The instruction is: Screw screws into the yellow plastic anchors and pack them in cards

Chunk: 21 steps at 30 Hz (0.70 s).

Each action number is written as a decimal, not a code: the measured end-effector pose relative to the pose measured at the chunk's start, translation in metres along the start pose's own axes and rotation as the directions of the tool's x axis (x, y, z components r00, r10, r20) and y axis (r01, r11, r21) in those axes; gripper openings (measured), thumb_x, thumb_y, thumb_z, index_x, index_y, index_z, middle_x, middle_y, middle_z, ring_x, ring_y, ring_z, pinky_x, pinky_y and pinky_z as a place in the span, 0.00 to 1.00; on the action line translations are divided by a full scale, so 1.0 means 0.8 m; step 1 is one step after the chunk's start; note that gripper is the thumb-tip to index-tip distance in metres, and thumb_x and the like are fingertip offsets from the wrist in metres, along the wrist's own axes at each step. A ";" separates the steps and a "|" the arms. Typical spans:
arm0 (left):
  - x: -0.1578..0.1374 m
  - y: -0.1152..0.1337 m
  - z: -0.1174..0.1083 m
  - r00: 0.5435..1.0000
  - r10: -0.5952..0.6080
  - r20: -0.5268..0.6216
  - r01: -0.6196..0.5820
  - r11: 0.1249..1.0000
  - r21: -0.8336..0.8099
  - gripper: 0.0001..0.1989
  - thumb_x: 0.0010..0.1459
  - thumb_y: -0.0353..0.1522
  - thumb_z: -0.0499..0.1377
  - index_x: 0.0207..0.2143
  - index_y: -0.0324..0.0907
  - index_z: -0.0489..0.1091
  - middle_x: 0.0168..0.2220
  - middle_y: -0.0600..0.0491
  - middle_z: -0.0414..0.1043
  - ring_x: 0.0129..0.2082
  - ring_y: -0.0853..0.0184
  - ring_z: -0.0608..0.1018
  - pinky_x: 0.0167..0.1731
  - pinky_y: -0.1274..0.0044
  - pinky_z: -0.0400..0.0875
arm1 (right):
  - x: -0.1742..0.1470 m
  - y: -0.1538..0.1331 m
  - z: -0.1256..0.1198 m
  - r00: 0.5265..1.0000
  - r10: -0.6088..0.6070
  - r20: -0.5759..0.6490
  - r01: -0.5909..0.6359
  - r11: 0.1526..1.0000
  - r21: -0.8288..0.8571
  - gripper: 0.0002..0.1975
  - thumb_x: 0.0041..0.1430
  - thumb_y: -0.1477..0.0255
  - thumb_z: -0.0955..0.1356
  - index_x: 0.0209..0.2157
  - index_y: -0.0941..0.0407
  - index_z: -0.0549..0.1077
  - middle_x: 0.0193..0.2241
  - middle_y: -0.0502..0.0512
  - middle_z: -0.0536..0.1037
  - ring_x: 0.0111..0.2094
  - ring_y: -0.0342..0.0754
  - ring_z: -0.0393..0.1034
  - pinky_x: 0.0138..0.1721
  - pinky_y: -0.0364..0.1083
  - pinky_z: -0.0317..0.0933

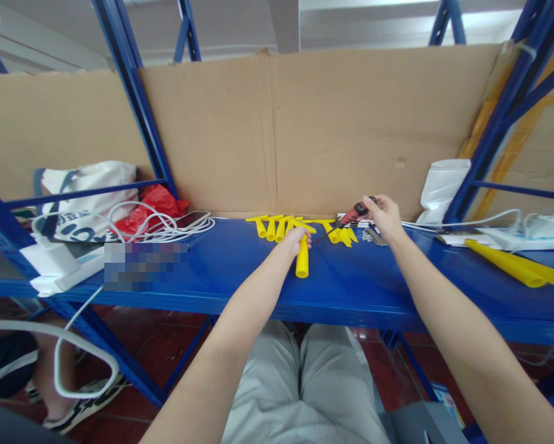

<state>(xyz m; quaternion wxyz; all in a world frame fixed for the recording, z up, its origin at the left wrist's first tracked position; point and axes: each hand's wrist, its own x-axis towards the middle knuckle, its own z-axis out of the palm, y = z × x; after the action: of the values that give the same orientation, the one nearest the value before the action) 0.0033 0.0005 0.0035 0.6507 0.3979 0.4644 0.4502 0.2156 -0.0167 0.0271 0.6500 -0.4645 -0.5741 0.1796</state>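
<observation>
My left hand (299, 238) is closed around a yellow tube (302, 265), whose round open end points toward me at the middle of the shelf. In my right hand (384, 217) is a screwdriver (352, 215) with a red and black handle. Its thin shaft slants down and left toward my left hand; whether the tip touches the tube cannot be made out. Behind my left hand lies a row of several yellow T-shaped pieces (270, 230). Smaller yellow pieces (344, 237) rest between my hands, near some small dark and white items (368, 234).
On the blue shelf (240, 271), yellow tapered tubes (508, 262) lie at the right near a white power strip (526, 237). Coiled white cables (179, 228), a red plastic bag (154, 206) and a cloth bag (92, 197) sit left. Cardboard (332, 129) stands behind. Another person's leg shows lower left.
</observation>
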 end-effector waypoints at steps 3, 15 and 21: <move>0.001 0.000 -0.001 1.000 -0.017 -0.012 0.017 1.000 0.015 0.10 0.54 0.20 0.49 0.24 0.40 0.60 0.14 0.59 0.56 0.12 0.77 0.58 0.15 0.84 0.53 | 0.004 0.002 -0.005 0.998 -0.023 -0.063 0.023 1.000 -0.013 0.25 0.46 0.46 0.66 0.32 0.53 0.64 0.31 0.57 0.75 0.29 0.52 0.73 0.31 0.53 0.69; -0.006 0.001 0.002 1.000 -0.018 -0.004 0.018 1.000 0.005 0.11 0.53 0.19 0.50 0.22 0.39 0.59 0.14 0.59 0.56 0.11 0.77 0.58 0.12 0.84 0.52 | 0.004 -0.003 -0.004 0.990 -0.042 -0.133 0.045 0.999 0.024 0.27 0.47 0.45 0.66 0.38 0.53 0.66 0.28 0.55 0.75 0.27 0.51 0.72 0.30 0.53 0.68; -0.005 0.002 0.002 0.999 -0.034 0.022 0.034 0.999 0.010 0.10 0.53 0.19 0.51 0.22 0.40 0.59 0.14 0.60 0.56 0.11 0.77 0.58 0.12 0.84 0.52 | 0.004 -0.003 -0.005 0.991 -0.047 -0.127 0.049 0.999 0.010 0.28 0.45 0.43 0.65 0.36 0.53 0.64 0.32 0.58 0.75 0.27 0.51 0.73 0.29 0.52 0.68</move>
<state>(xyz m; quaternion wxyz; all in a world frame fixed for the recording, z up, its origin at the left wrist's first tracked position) 0.0041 -0.0029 0.0062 0.6615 0.3978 0.4660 0.4325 0.2190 -0.0174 0.0313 0.6921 -0.4568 -0.5415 0.1380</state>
